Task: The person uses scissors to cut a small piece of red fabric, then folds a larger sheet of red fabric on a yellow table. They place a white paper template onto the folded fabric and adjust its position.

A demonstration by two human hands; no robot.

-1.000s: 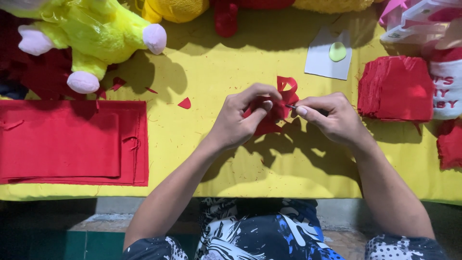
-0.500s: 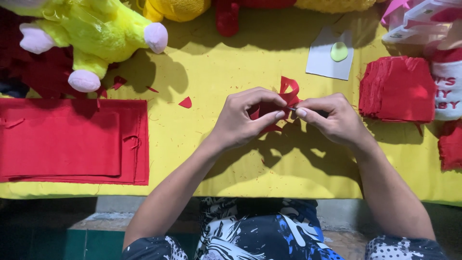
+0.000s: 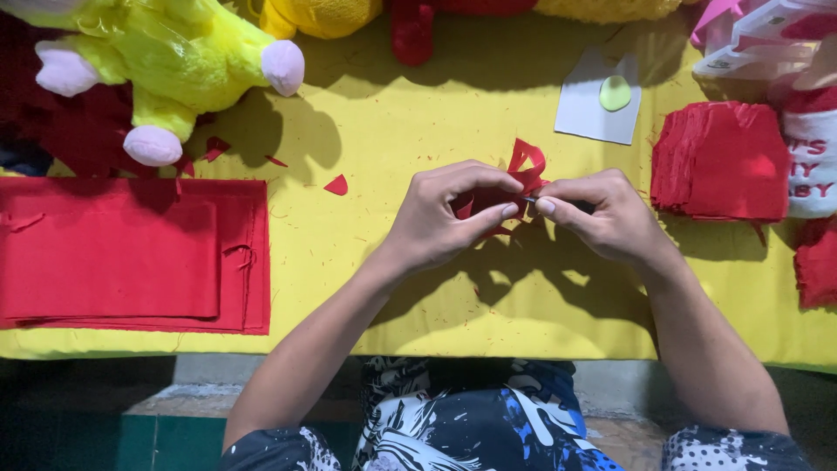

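Just right of the small red scrap (image 3: 336, 185) on the yellow table (image 3: 436, 113), the left hand (image 3: 440, 218) pinches a red felt piece (image 3: 526, 170) between thumb and fingers. The right hand (image 3: 602, 218) meets it fingertip to fingertip, closed narrowly on the same felt; a thin dark tip shows between them, too small to identify. Far left of the scrap lie stacked red felt sheets (image 3: 131, 253), with a yellow plush toy (image 3: 174, 61) above them. Well right of the scrap sits a pile of red squares (image 3: 719, 161)
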